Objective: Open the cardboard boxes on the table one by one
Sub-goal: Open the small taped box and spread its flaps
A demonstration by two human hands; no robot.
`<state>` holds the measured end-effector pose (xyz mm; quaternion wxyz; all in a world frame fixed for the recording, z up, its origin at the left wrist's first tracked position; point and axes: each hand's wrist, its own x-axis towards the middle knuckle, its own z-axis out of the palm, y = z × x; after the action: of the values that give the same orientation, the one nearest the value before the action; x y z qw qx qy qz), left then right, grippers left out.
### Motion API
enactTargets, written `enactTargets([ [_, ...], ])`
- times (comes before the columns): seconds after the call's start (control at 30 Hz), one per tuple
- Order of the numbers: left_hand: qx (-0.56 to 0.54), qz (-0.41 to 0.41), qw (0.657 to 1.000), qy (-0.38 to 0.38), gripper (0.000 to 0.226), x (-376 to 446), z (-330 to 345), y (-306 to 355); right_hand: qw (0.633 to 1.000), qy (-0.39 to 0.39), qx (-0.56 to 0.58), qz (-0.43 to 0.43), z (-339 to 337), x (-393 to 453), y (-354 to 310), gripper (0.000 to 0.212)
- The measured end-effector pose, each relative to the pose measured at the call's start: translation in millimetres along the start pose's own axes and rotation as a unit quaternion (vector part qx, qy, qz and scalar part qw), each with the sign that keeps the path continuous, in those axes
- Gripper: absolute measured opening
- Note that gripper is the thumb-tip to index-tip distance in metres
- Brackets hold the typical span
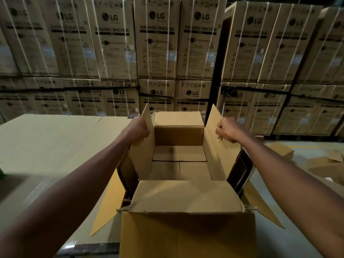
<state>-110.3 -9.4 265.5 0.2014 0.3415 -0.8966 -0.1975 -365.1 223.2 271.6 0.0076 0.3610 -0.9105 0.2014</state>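
Observation:
A brown cardboard box [186, 235] stands in front of me on the table, its top open and its inside bare. My left hand [138, 128] grips the upper edge of the left long flap [143, 146], which stands raised. My right hand [226, 130] grips the top edge of the right long flap [221, 146], also raised. The near short flap [186, 196] lies folded inward over the opening. The far short flap [178, 119] leans inward at the back.
The table [46, 146] is covered with a pale sheet and stretches to the left. A wall of stacked, strapped washing-machine cartons [158, 43] fills the background. Loose cardboard boxes [327, 164] lie on the floor at the right.

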Motion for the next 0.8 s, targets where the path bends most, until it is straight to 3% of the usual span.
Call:
enactTargets([
  [0.5,0.039,-0.069,0.996,-0.046,0.017,2.6,72.2,-33.2,0.999,-0.029,-0.027,0.035,83.7,-8.4,24.7,0.034],
  [0.8,0.094,-0.057,0.993,-0.039,0.022,-3.4,93.5,-50.4,0.998,-0.004,-0.058,0.029,105.8,-13.1,33.9,0.036],
])
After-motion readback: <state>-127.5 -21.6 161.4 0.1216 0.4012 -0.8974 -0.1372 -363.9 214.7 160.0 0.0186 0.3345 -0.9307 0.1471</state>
